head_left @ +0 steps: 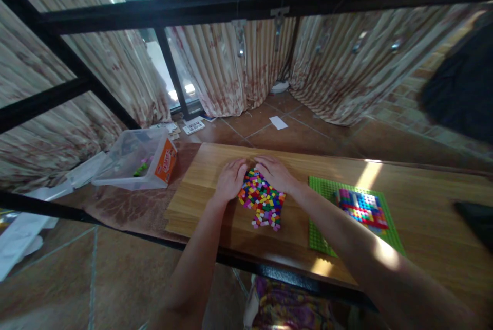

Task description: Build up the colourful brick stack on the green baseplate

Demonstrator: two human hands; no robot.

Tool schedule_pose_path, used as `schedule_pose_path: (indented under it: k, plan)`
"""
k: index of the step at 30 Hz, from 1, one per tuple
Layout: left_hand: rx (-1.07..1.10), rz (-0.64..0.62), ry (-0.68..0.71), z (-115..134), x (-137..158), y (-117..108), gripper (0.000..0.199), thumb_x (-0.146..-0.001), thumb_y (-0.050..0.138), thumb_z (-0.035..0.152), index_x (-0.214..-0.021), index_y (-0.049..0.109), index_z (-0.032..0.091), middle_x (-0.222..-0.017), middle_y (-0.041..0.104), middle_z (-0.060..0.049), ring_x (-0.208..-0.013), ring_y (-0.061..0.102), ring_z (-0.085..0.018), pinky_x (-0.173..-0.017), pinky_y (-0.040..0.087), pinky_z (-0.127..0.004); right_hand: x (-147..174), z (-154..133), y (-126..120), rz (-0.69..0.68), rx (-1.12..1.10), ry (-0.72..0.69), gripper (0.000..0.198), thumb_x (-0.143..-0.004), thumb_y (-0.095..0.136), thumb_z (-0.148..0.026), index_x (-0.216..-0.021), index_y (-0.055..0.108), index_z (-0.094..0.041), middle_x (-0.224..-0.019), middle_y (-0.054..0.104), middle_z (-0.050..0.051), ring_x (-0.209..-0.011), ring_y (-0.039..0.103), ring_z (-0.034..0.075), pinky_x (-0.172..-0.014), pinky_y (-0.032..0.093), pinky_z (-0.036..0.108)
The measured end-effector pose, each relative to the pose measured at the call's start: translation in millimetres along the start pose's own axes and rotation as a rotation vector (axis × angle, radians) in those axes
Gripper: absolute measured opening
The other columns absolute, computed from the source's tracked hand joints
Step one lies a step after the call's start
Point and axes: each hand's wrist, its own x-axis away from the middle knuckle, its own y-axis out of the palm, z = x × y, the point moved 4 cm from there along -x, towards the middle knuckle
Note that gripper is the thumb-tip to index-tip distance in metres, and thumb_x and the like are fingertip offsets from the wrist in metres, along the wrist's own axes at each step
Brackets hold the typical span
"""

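A loose pile of small coloured toy bricks (264, 196) lies on the wooden tabletop (200, 181). My left hand (231, 178) rests against the pile's left and far side, its fingers stretched forward and curved in. Around the far right side lies my right hand (274, 173), palm down with the fingers extended toward the left hand. The fingertips of both hands nearly meet beyond the pile, and neither hand grips a brick that I can see. Right of the pile, partly behind my right forearm, is a green baseplate (316, 201) bearing a block of joined multicoloured bricks (362, 209).
At the left, a clear plastic bin (131, 160) with an orange label holds a few green and pink pieces. A dark object (475, 222) lies at the table's right end. Black metal bars (215, 8) and striped curtains (223, 68) stand beyond the table.
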Motion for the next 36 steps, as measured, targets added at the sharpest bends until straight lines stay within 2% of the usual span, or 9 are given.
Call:
schedule_pose_path:
  k: [5,14,22,26,30,36]
  plan:
    - [0.071,-0.091,0.041,8.1,1.9,2.2,0.041,-0.096,0.028,0.033,-0.113,0.062,0.020,-0.118,0.065,-0.005,-0.115,0.055,-0.016,-0.104,0.039,-0.034,11.8,-17.1,-0.1,-0.066,0.019,-0.101,0.040,-0.095,0.032,-0.037,-0.112,0.063,-0.020,-0.118,0.064,0.009,-0.116,0.053,0.022,-0.103,0.038,0.042]
    - [0.293,-0.163,-0.001,27.1,11.1,7.4,0.041,-0.095,0.029,0.037,-0.114,0.063,0.022,-0.119,0.065,-0.004,-0.113,0.056,-0.016,-0.103,0.040,-0.033,41.9,-29.6,-10.3,-0.050,-0.086,-0.086,0.040,-0.095,0.032,-0.038,-0.108,0.064,-0.018,-0.115,0.064,0.011,-0.112,0.055,0.022,-0.100,0.041,0.041]
    - [0.606,-0.102,-0.230,23.8,20.5,11.5,0.046,-0.095,0.025,0.043,-0.121,0.057,0.023,-0.114,0.067,-0.003,-0.111,0.058,-0.015,-0.100,0.042,-0.032,56.7,-28.7,-21.7,0.025,-0.076,-0.019,0.030,-0.090,0.046,-0.035,-0.110,0.065,-0.022,-0.119,0.062,0.009,-0.110,0.057,0.023,-0.097,0.043,0.041]
    - [0.705,-0.065,-0.243,23.7,22.5,13.2,0.046,-0.095,0.026,0.044,-0.123,0.055,0.022,-0.117,0.066,-0.005,-0.113,0.057,-0.016,-0.101,0.041,-0.033,63.2,-40.8,-23.2,0.009,0.013,-0.089,0.027,-0.085,0.055,-0.031,-0.108,0.066,-0.022,-0.123,0.059,0.010,-0.111,0.054,0.025,-0.097,0.041,0.045]
    - [0.765,-0.056,-0.237,20.4,22.6,16.1,0.049,-0.093,0.029,0.048,-0.124,0.054,0.019,-0.120,0.064,-0.009,-0.114,0.057,-0.018,-0.100,0.041,-0.034,66.3,-61.0,-12.7,-0.063,0.083,-0.187,0.026,-0.081,0.060,-0.027,-0.106,0.067,-0.025,-0.124,0.057,0.008,-0.113,0.050,0.026,-0.099,0.036,0.049]
    - [0.846,0.044,-0.220,16.4,21.5,14.2,0.046,-0.091,0.037,0.047,-0.118,0.059,0.018,-0.118,0.065,-0.010,-0.113,0.057,-0.020,-0.100,0.041,-0.037,66.5,-68.8,3.2,-0.051,0.079,-0.182,0.015,-0.081,0.059,-0.019,-0.091,0.070,-0.023,-0.114,0.061,0.008,-0.111,0.049,0.025,-0.096,0.039,0.047]
